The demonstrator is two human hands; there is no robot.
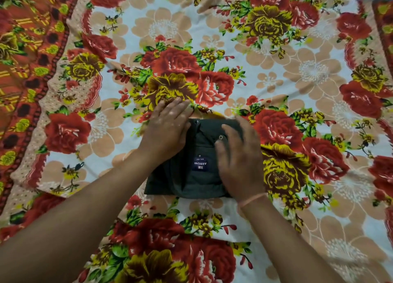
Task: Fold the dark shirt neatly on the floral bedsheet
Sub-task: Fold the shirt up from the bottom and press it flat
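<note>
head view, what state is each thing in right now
dark shirt, folded into a compact rectangle, collar label showing
left hand, flat, fingers straight, pressing the shirt's left edge
right hand, flat, resting on the shirt's right side
floral bedsheet, spread out, lightly wrinkled

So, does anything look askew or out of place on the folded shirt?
Nothing stands out. The dark shirt lies folded in a compact block on the floral bedsheet, left hand and right hand resting flat on it.
</note>
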